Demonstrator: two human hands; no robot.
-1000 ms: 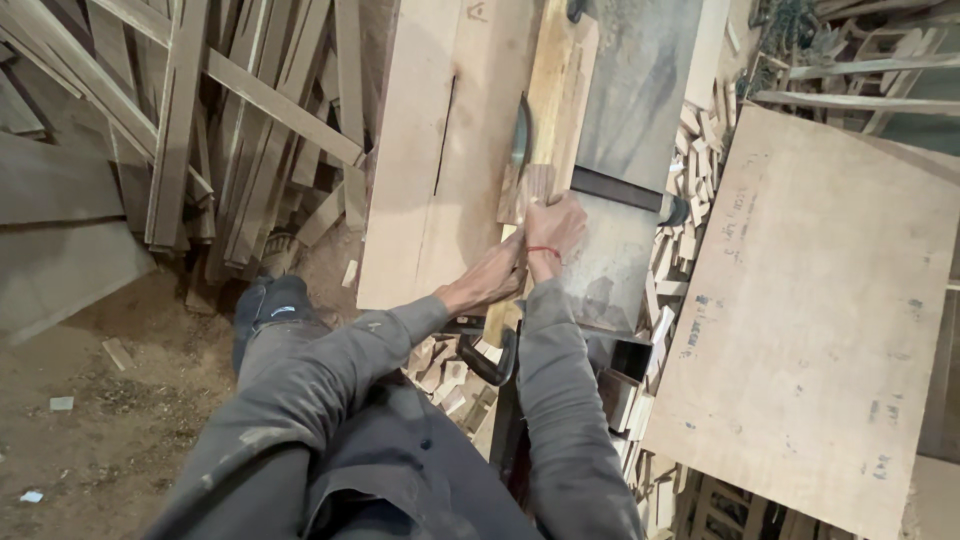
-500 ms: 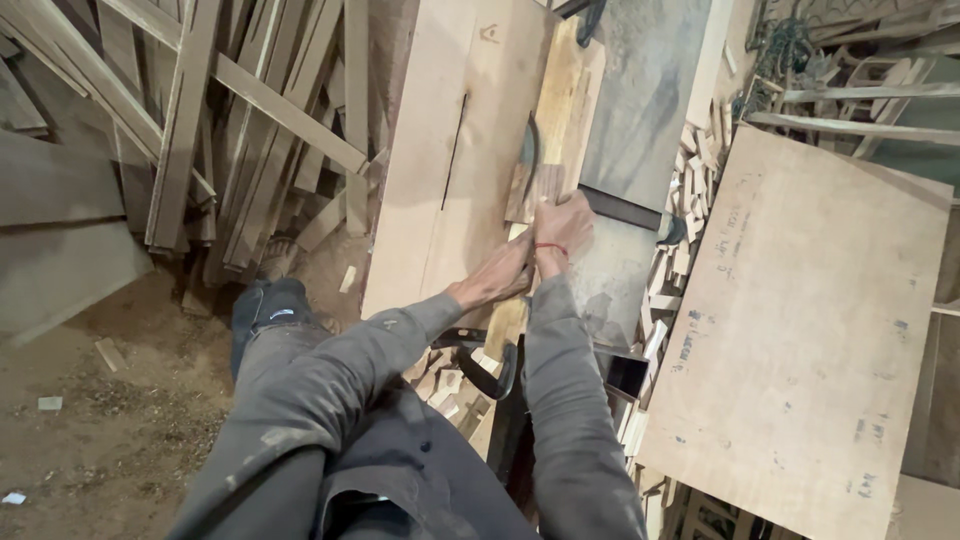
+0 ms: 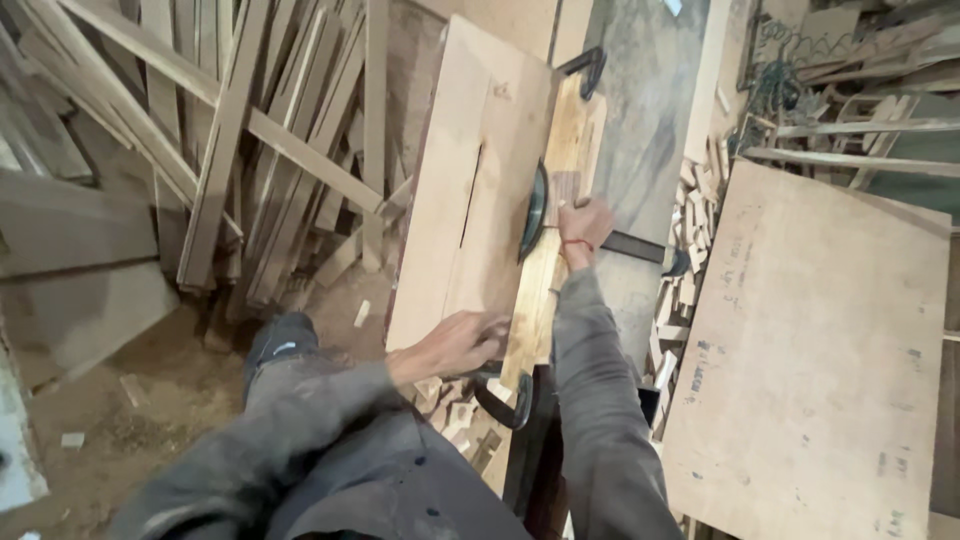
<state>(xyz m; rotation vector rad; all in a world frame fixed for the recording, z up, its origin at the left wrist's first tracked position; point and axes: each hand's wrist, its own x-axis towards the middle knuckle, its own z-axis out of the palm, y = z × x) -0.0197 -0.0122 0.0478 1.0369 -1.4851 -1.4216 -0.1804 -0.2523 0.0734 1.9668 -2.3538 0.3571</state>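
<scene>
Right hand (image 3: 585, 222): fingers pressed flat on the far part of a narrow wooden board (image 3: 545, 270), not curled round it; fingertips partly blurred, thumb hidden. Red cord at the wrist.

Left hand (image 3: 455, 345): fingers bent, resting at the board's near left edge; whether they clasp it cannot be told, the tips merging with the wood.

Board lies lengthwise on the saw table (image 3: 470, 200), a pale, smooth plywood top, just right of the saw blade (image 3: 537, 210), a dark curved disc, only its upper arc showing. Black curved handle (image 3: 500, 400) below the near end, partly hidden.

Around: rough timber offcuts (image 3: 250, 170) leaning left; large scuffed plywood sheet (image 3: 820, 360) right, cut off by the frame.
</scene>
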